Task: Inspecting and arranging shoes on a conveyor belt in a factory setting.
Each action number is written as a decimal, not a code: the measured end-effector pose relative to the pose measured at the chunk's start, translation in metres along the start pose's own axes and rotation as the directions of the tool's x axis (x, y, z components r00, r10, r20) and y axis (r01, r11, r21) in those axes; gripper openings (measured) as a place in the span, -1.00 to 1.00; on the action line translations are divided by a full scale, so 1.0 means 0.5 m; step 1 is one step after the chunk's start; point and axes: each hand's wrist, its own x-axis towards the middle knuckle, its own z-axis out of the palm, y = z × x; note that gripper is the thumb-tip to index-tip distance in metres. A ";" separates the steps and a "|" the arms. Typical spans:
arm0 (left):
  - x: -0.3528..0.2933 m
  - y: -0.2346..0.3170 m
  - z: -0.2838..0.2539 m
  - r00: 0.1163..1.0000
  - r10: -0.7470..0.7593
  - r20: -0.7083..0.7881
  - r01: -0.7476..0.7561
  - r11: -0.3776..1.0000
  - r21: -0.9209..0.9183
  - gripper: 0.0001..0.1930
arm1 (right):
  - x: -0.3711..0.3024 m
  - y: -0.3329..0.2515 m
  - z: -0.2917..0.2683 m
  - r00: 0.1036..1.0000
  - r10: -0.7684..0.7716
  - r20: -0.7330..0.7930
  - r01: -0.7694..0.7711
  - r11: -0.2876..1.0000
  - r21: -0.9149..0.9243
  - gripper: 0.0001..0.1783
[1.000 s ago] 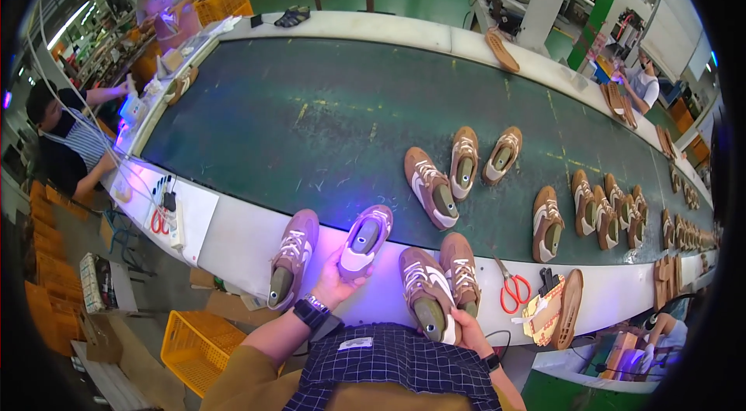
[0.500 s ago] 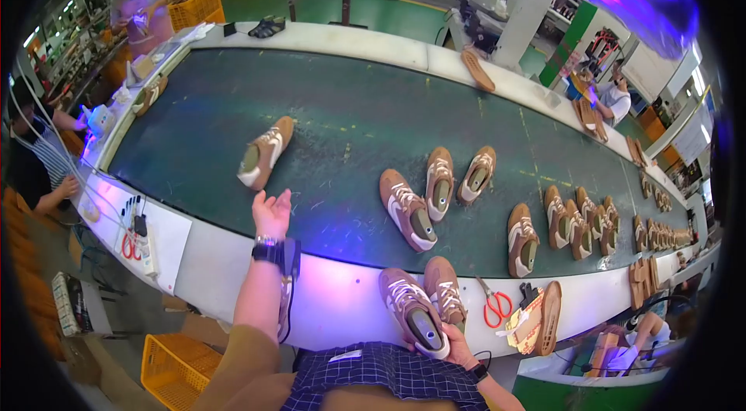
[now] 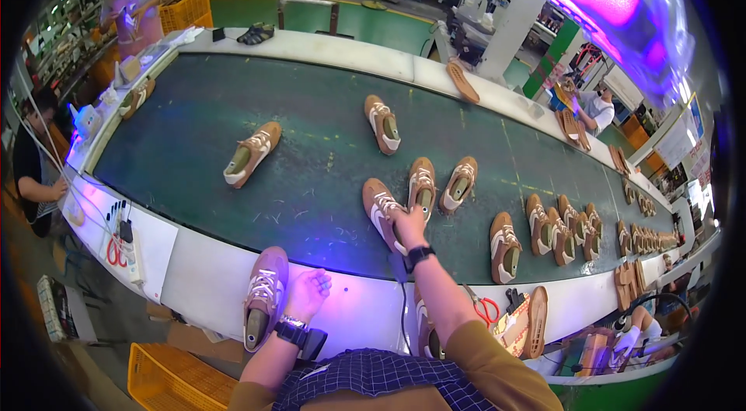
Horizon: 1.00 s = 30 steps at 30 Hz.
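Towards five o'clock from the middle of our view, our right hand (image 3: 409, 226) lies over the heel end of a brown laced shoe (image 3: 378, 201) on the dark green belt (image 3: 194, 123). We cannot tell how firmly its fingers close there. A second shoe (image 3: 422, 178) sits just beside it, towards twelve o'clock from the fingers, and a third shoe (image 3: 458, 186) near two o'clock. In so tight a group, a sideways pull could knock a neighbour askew or scuff its upper, and a loose hold on the heel could let the shoe roll.

At seven o'clock our left hand (image 3: 308, 293) holds nothing, its fingers loosely curled, well apart from the right. At nine o'clock from it another shoe (image 3: 264, 294) stands on the white desk (image 3: 206, 259), its heel near our edge; an elbow or wrist brushing past could tip it to the floor.

Our right forearm reaches over one more shoe (image 3: 423, 329), mostly hidden at six o'clock from that hand, so we could drag it without noticing. A dark cable (image 3: 405, 322) beside that forearm could snag, and a sleeve might catch the red-handled scissors (image 3: 487, 308) near five o'clock.
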 end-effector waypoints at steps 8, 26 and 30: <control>-0.042 -0.055 -0.053 0.993 -0.121 0.000 0.120 0.987 0.111 -0.77 | -0.036 0.160 -0.025 0.995 -0.050 0.087 0.065 0.981 -0.182 -0.28; -0.105 -0.122 0.034 0.964 0.115 0.242 -0.108 0.993 -0.042 -0.46 | -0.132 0.026 -0.181 0.850 -0.308 0.427 0.125 0.906 0.405 -0.24; -0.127 -0.139 -0.007 0.972 0.175 0.157 -0.167 0.984 -0.063 -0.42 | 0.093 0.058 -0.102 0.979 -0.151 -0.136 0.164 0.983 0.089 -0.02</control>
